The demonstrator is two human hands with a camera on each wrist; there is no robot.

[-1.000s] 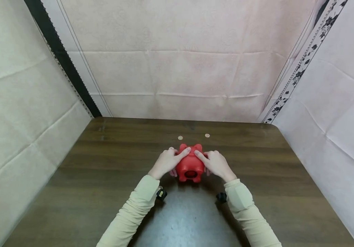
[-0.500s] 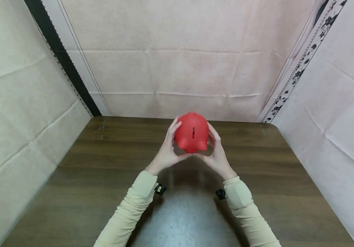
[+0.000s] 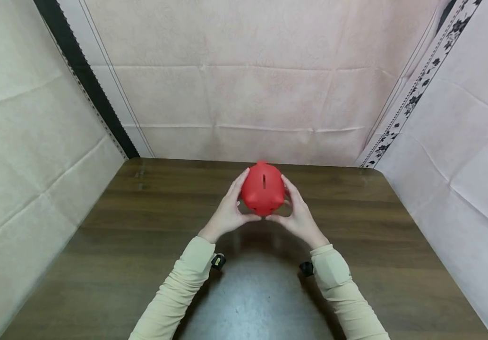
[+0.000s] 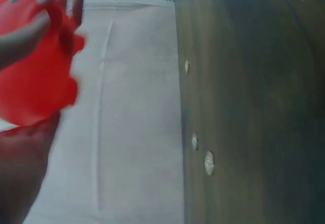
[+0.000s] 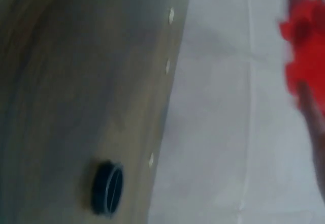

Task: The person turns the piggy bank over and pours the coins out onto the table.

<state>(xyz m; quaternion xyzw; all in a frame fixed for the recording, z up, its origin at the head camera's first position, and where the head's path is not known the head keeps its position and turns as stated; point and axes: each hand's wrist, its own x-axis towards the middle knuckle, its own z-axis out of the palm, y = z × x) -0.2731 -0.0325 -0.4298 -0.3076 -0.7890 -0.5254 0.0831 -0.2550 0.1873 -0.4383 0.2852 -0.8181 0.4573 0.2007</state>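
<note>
A red piggy bank [image 3: 263, 196] is held up over the far part of the table, its dark coin slot [image 3: 264, 181] facing the head camera. On its left side the fingers of my left hand [image 3: 230, 211] curve around it, with the thumb at its near underside. My right hand [image 3: 298, 216] grips the opposite side the same way, the two thumb tips close together. In the left wrist view the piggy bank [image 4: 38, 76] hangs well above the tabletop, its stubby feet showing. The right wrist view catches the piggy bank [image 5: 310, 61] blurred at the edge.
Silvery coins lie along the far table edge, among them a larger-looking coin [image 4: 209, 163] and another coin [image 4: 187, 66]. A round black cap [image 5: 107, 188] rests on the wooden table [image 3: 141, 241]. Pale cloth [image 3: 244, 104] hangs behind the table and at both sides.
Both hands have lifted the piggy bank from low over the table and turned it, so its slot shows instead of the dark round opening. Over the last half second it has tilted slightly.
</note>
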